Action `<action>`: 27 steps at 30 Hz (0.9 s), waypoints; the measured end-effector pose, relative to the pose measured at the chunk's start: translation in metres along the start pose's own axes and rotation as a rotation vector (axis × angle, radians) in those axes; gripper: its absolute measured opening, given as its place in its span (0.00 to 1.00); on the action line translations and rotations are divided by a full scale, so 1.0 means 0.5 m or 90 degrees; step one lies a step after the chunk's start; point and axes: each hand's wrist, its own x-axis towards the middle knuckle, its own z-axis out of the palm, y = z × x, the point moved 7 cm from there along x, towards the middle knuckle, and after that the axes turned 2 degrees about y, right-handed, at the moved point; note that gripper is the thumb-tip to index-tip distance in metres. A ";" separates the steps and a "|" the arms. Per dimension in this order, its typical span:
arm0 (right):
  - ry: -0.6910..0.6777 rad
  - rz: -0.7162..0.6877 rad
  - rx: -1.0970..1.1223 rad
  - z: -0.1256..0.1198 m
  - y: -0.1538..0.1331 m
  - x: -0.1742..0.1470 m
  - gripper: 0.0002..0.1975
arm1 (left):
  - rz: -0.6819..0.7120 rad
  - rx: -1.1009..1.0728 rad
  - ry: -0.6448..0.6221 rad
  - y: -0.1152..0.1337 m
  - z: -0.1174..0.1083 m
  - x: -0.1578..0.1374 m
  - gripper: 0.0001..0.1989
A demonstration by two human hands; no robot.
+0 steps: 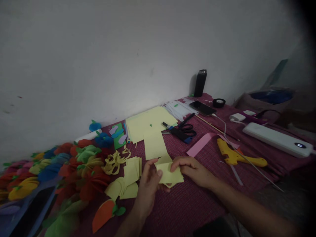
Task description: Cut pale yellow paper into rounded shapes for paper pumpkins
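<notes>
Both hands hold a small stack of pale yellow paper pieces (166, 175) above the cloth. My left hand (148, 184) grips its left side, thumb on top and fingers beneath. On the upper right part, my right hand (189, 168) presses with bent fingers; its thumb is hidden. Just behind lies a yellow paper strip (155, 146). Left of my left hand are square yellow pieces (131, 171), rounded yellow cut-outs (115, 187) and curly yellow offcuts (116, 163). An orange paper shape with green leaves (103, 214) lies nearer to me.
Many colourful paper pumpkins (86, 164) crowd the left. Large yellow sheets (148, 120), a utility knife (177, 132) and scissors (189, 129) lie behind. On the right are a pink strip (201, 144), a yellow glue gun (237, 156), a phone (202, 108), a power bank (276, 139) and a black bottle (200, 84).
</notes>
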 end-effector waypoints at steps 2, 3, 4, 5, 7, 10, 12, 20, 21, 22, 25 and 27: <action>-0.009 0.006 0.014 0.000 0.001 -0.002 0.12 | -0.017 0.051 -0.020 -0.007 0.009 -0.001 0.22; -0.010 0.009 0.023 0.001 0.002 -0.003 0.12 | -0.019 0.066 -0.036 -0.009 0.014 -0.001 0.23; -0.010 0.013 0.036 0.001 0.003 -0.003 0.11 | -0.015 0.075 -0.044 -0.009 0.016 -0.001 0.23; -0.009 0.015 0.052 0.002 0.003 -0.002 0.10 | -0.006 0.080 -0.045 -0.008 0.016 0.000 0.24; 0.002 0.021 0.103 0.003 0.004 0.002 0.11 | 0.013 0.086 -0.032 -0.004 0.013 0.002 0.24; 0.047 0.037 0.169 -0.001 0.011 0.011 0.20 | 0.042 0.086 0.001 0.004 0.005 0.005 0.27; 0.065 0.074 0.171 -0.003 0.022 0.015 0.17 | 0.060 0.087 0.032 0.009 -0.002 0.007 0.28; -0.023 0.190 0.112 0.022 0.052 0.009 0.16 | 0.071 0.098 0.088 0.010 -0.011 0.007 0.34; -0.025 0.187 0.108 0.022 0.051 0.008 0.16 | 0.072 0.096 0.086 0.011 -0.011 0.007 0.34; -0.020 0.180 0.106 0.020 0.050 0.008 0.16 | 0.074 0.088 0.088 0.013 -0.012 0.006 0.34; 0.004 0.146 0.106 0.011 0.044 0.011 0.16 | 0.068 0.028 0.105 0.017 -0.025 0.007 0.26; 0.009 0.137 0.103 0.008 0.042 0.011 0.16 | 0.043 0.002 0.109 0.014 -0.034 0.010 0.23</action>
